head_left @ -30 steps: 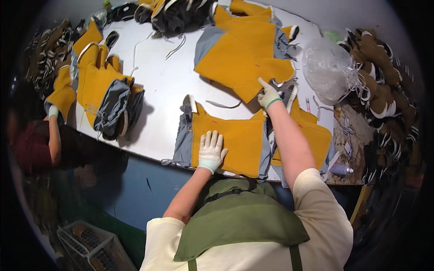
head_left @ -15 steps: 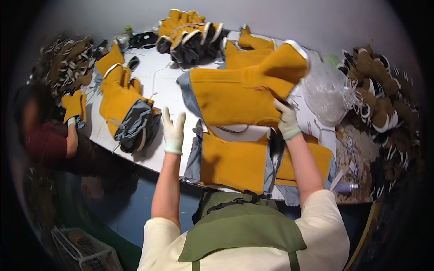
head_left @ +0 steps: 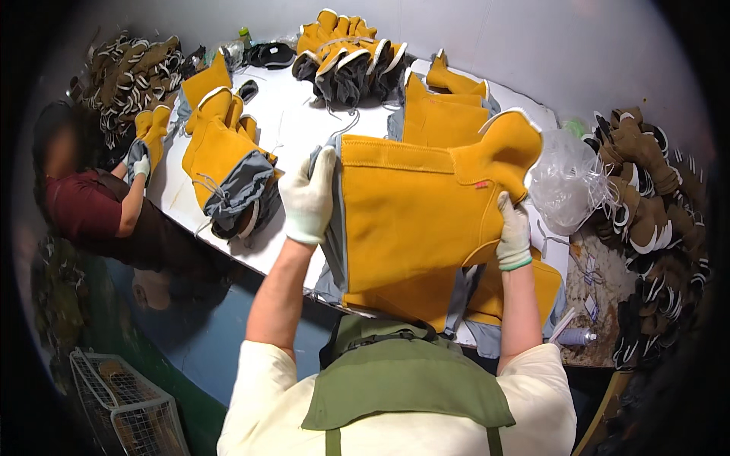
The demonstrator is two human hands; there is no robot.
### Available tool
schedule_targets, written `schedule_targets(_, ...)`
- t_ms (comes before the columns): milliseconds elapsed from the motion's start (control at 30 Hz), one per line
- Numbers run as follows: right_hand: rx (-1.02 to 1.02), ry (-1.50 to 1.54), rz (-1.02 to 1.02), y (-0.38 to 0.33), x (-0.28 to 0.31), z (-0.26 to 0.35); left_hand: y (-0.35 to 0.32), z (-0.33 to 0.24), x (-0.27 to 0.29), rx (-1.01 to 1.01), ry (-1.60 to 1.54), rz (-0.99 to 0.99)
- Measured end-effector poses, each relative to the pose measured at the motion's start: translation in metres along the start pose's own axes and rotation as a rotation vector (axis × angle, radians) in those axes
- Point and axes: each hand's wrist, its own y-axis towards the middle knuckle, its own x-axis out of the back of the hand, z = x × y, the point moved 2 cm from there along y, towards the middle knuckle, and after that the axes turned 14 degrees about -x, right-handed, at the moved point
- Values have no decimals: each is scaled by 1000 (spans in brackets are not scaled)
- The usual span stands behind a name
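A large yellow boot upper (head_left: pixel 414 216) with a grey lining and a white-edged foot end is held up above the table, lying across between both hands. My left hand (head_left: pixel 308 196), in a white glove, is closed on the grey edge at the shaft's wide opening. My gloved right hand (head_left: pixel 515 237) grips it near the ankle, thumb on the front face and the other fingers mostly hidden behind it. Just below lie other yellow boot uppers (head_left: pixel 487 304) with grey linings, partly covered by the held one.
Bunches of yellow uppers lie at the left (head_left: pixel 217 159) and back (head_left: pixel 346 57) of the white table (head_left: pixel 285 121). A clear plastic bag (head_left: pixel 566 178) and brown uppers (head_left: pixel 646 175) are at right. A co-worker (head_left: pixel 91 201) handles a yellow upper at far left.
My left hand, open and apart before, now grips the grey opening of the boot upper. The upper has come lower and nearer. My right hand has shifted slightly right and down.
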Motion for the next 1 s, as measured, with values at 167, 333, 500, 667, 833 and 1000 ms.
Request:
schedule_targets(167,1,-73,-5,10,2,-7,-1,17,14,546,-315,36)
schedule_targets(333,-130,131,80,14,17,-19,-33,24,41,619,-511,199)
schedule_targets(500,-192,135,37,31,40,-37,-90,-11,29,706,-296,275)
schedule_targets(667,-182,24,-11,27,35,-32,-82,-40,27,833,-252,59)
schedule_targets(833,-181,141,131,40,48,-45,-78,-10,69,427,-606,240)
schedule_targets(1000,-75,169,209,37,20,-48,-71,2,55,588,-788,30)
